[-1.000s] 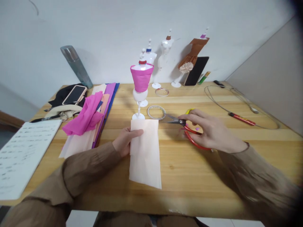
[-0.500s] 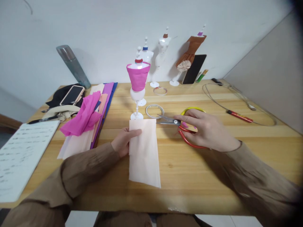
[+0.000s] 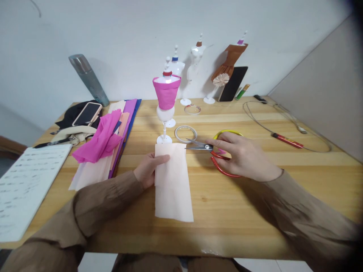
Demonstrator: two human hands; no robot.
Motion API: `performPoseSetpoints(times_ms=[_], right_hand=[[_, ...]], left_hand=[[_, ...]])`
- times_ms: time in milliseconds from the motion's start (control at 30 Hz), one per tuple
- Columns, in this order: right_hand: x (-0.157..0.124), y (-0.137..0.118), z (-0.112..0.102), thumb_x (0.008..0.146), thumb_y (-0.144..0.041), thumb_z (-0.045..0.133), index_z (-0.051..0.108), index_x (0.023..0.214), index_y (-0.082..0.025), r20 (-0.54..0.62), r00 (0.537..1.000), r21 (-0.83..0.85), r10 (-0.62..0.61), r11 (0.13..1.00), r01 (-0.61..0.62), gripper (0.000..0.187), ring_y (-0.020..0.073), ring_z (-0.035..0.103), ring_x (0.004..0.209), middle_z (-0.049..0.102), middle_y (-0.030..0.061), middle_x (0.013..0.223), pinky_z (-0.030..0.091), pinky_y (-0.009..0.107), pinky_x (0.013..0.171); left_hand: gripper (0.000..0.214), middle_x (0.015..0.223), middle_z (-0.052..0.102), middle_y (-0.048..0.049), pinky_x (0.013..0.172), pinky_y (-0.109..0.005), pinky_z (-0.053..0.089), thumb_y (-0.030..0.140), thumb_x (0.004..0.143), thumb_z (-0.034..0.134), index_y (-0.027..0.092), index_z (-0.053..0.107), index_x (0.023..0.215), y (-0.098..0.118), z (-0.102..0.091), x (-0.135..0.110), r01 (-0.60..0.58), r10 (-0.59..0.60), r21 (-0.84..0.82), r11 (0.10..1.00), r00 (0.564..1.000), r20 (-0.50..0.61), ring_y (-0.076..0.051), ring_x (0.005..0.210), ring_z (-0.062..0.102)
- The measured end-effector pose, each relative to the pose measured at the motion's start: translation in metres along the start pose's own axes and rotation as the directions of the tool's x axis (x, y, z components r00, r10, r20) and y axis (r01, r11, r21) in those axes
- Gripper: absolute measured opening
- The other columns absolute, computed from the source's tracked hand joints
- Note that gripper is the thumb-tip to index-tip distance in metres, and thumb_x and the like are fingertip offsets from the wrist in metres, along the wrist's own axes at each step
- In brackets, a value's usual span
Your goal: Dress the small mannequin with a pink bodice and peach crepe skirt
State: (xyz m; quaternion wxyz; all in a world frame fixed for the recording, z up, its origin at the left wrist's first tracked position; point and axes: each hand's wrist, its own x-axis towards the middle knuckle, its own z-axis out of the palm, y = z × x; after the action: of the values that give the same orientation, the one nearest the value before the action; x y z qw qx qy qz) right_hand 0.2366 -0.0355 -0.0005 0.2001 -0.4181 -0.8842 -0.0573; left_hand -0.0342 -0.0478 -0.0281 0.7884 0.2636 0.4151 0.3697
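Observation:
A pale pink sheet of crepe paper [image 3: 174, 189] hangs over the table, pinched at its left edge by my left hand [image 3: 150, 168], thumb in front. My right hand [image 3: 244, 155] grips scissors [image 3: 204, 147] with red and yellow handles. Their blades are parted and point left, the lower tip at the sheet's upper right edge. Just behind the sheet stands a small white dress form [image 3: 165, 113] wrapped in a pink strapless top [image 3: 166, 94]. A roll of tape [image 3: 185, 133] lies beside its base.
On the left are a pile of coloured paper [image 3: 98, 145], a phone [image 3: 87, 114], a notebook [image 3: 31, 185] and a leaning bottle [image 3: 89, 79]. More dress forms [image 3: 196, 56], one in a brown dress [image 3: 231, 56], stand at the back. A cable [image 3: 249, 117] lies at right.
My right hand and the scissors have moved slightly left, bringing the lower blade tip to the sheet's edge. My left hand keeps its hold on the sheet, whose lower edge has shifted slightly.

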Motion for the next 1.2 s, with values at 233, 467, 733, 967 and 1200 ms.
performPoseSetpoints(times_ms=[233, 467, 733, 967, 1200], right_hand=[[-0.001, 0.004, 0.003, 0.077, -0.018, 0.051, 0.061, 0.120, -0.022, 0.038, 0.999, 0.030, 0.024, 0.999, -0.026, 0.044, 0.0163, 0.052, 0.064, 0.053, 0.0039, 0.077, 0.039, 0.028, 0.056], [0.002, 0.002, 0.002, 0.076, -0.015, 0.052, 0.061, 0.119, -0.019, 0.023, 0.999, 0.065, 0.022, 0.998, -0.024, 0.045, 0.0160, 0.053, 0.065, 0.054, 0.0044, 0.080, 0.041, 0.028, 0.057], [0.003, -0.001, 0.005, 0.076, -0.017, 0.052, 0.062, 0.117, -0.020, 0.043, 0.999, 0.089, 0.005, 0.996, -0.008, 0.042, 0.0177, 0.055, 0.069, 0.056, 0.0061, 0.083, 0.041, 0.028, 0.057], [0.003, -0.003, 0.007, 0.077, -0.015, 0.052, 0.062, 0.117, -0.021, 0.029, 0.999, 0.057, 0.029, 0.998, -0.031, 0.042, 0.0185, 0.055, 0.068, 0.058, 0.0069, 0.083, 0.040, 0.029, 0.056], [-0.001, -0.002, 0.014, 0.078, -0.019, 0.052, 0.062, 0.119, -0.019, 0.026, 1.000, 0.093, 0.012, 0.996, -0.015, 0.042, 0.0169, 0.055, 0.068, 0.057, 0.0061, 0.083, 0.043, 0.028, 0.058]], left_hand=[[0.029, 0.079, 0.072, -0.0101, 0.069, -0.034, 0.053, 0.024, 0.060, 0.080, 0.010, 0.071, 0.084, 0.003, 0.000, 0.000, -0.022, 0.021, -0.024, 0.999, 1.000, -0.023, -0.021, 0.069, 0.066], [0.030, 0.080, 0.072, -0.0111, 0.068, -0.034, 0.054, 0.024, 0.059, 0.080, 0.009, 0.071, 0.084, 0.002, -0.002, 0.002, -0.042, 0.042, -0.014, 0.999, 0.999, -0.024, -0.021, 0.070, 0.066], [0.028, 0.078, 0.072, -0.0096, 0.069, -0.033, 0.053, 0.024, 0.062, 0.079, 0.010, 0.071, 0.085, 0.001, -0.003, 0.003, -0.040, 0.039, -0.027, 0.999, 0.999, -0.016, -0.020, 0.068, 0.066], [0.029, 0.078, 0.072, -0.0098, 0.069, -0.033, 0.053, 0.024, 0.060, 0.080, 0.010, 0.071, 0.083, 0.001, -0.004, 0.005, -0.027, 0.026, -0.029, 0.999, 0.999, -0.030, -0.020, 0.069, 0.066], [0.028, 0.071, 0.071, -0.0079, 0.066, -0.030, 0.052, 0.024, 0.058, 0.081, 0.010, 0.070, 0.079, -0.001, -0.001, 0.004, -0.044, 0.044, 0.001, 0.999, 0.995, -0.087, -0.017, 0.063, 0.064]])
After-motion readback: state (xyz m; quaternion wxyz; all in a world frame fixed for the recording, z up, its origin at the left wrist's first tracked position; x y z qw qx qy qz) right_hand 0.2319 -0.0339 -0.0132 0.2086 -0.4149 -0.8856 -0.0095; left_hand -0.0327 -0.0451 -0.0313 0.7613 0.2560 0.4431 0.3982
